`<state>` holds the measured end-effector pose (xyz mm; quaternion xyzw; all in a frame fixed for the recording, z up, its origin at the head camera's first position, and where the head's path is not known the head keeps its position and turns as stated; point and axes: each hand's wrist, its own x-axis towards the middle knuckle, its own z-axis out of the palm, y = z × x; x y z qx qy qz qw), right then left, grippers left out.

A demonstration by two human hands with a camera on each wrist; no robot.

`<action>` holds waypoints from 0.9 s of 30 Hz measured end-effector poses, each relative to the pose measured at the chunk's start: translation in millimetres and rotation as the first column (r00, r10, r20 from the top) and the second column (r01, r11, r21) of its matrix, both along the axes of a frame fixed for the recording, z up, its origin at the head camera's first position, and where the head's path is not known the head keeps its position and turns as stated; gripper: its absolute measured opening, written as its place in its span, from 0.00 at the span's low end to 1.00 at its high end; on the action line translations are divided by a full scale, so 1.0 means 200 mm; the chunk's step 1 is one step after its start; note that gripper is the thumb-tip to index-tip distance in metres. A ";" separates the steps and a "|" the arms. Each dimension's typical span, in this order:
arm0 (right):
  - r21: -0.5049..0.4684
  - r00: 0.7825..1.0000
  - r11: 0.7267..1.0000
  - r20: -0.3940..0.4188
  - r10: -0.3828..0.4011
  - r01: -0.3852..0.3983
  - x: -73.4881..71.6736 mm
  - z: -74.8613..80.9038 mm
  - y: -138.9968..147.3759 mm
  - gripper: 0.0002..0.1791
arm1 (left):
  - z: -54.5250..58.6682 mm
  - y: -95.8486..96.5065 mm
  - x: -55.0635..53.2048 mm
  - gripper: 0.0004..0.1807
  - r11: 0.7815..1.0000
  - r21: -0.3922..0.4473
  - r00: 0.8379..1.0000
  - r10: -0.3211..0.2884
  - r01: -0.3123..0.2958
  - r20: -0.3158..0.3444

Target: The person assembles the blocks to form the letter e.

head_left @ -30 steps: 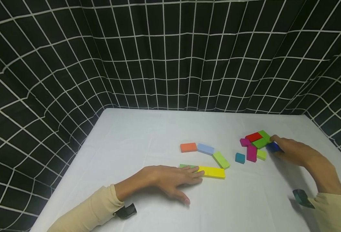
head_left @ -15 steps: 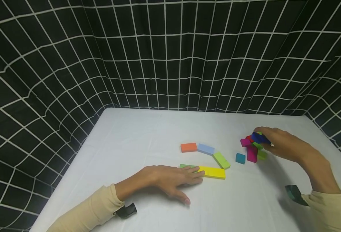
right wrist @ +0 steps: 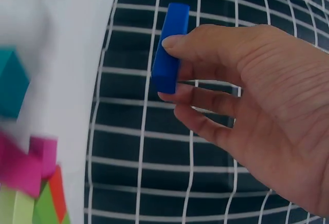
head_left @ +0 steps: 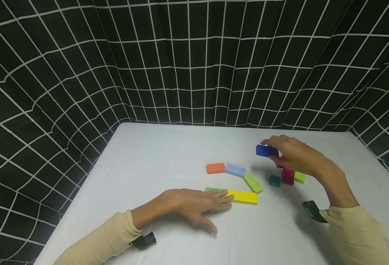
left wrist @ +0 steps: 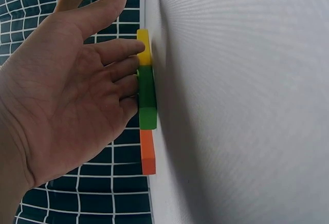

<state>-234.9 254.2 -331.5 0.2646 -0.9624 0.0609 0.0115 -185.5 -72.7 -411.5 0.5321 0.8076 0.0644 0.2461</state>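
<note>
My right hand (head_left: 295, 152) pinches a dark blue block (head_left: 265, 150) between thumb and fingers, raised over the table; the right wrist view shows the same blue block (right wrist: 170, 48) held lengthwise. My left hand (head_left: 197, 206) lies flat with straight fingers, its fingertips on a green block (head_left: 211, 189) and a yellow block (head_left: 244, 197) set end to end. Beyond them an orange block (head_left: 216, 168), a light blue block (head_left: 235, 169) and a lime block (head_left: 253, 183) form a curved row, the lime one meeting the yellow block's far right end.
Beneath and beside my right hand sits a loose cluster: a teal cube (head_left: 274, 180), a magenta block (head_left: 288, 176), a yellow-green block (head_left: 299, 177), and red and green blocks (right wrist: 45, 203) partly hidden. A white table (head_left: 161, 151) bears everything; a black gridded curtain (head_left: 194, 66) surrounds it.
My right hand has lifted the blue block from the right side of the cluster and carried it left, past the red and green blocks. My left hand has stayed put.
</note>
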 end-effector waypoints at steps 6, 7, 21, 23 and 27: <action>0.036 0.989 0.993 -0.090 0.113 -0.110 -0.03 0.02 -0.16 0.26 | 0.00 0.00 0.00 0.45 1.000 0.005 1.000 -0.007 0.007 0.007; 0.038 0.986 0.991 -0.100 0.133 -0.130 -0.03 0.02 -0.19 0.26 | 0.00 0.00 0.00 0.46 1.000 0.005 1.000 -0.007 0.007 0.006; 0.057 0.921 0.922 -0.049 0.386 -0.383 -0.11 -0.08 -0.57 0.21 | 0.01 0.00 -0.01 0.46 0.999 0.010 0.998 -0.049 0.049 -0.030; 0.039 0.911 0.911 -0.024 0.411 -0.410 -0.12 -0.10 -0.62 0.20 | 0.00 0.00 -0.01 0.46 0.998 0.011 0.998 -0.056 0.057 -0.040; 0.009 0.901 0.901 0.034 0.432 -0.433 -0.13 -0.14 -0.68 0.19 | 0.00 0.00 -0.01 0.46 0.998 0.012 0.996 -0.068 0.069 -0.050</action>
